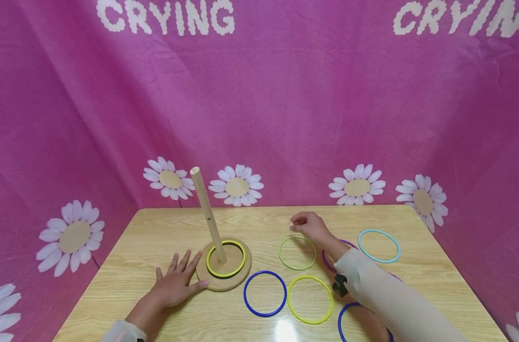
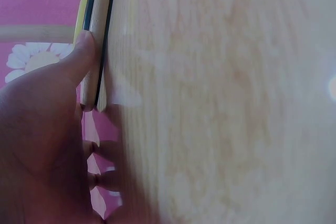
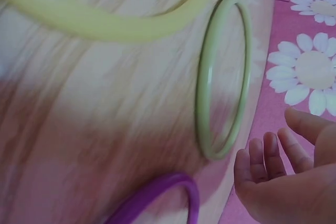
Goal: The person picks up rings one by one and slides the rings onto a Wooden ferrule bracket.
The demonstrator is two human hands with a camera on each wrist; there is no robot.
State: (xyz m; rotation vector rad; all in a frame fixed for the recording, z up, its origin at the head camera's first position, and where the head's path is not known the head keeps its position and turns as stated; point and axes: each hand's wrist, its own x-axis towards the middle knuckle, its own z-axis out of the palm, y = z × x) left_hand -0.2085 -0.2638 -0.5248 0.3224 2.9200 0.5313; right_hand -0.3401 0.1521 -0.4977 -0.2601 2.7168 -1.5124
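Note:
My left hand lies beside a round wooden base with fingers spread, and its thumb touches the base's edge. From this base rises a wooden peg, slightly tilted in the head view. Around its foot lies a yellow ring, with a dark ring beneath it. My right hand hovers over the far side of a light green ring lying on the table. Its fingers are loosely bent and hold nothing; in the right wrist view, the green ring is apart from the fingertips.
On the wooden table lie a blue ring, another yellow ring and a light blue ring. Under my right forearm, a purple ring and a second blue ring are partly hidden. A pink curtain hangs behind.

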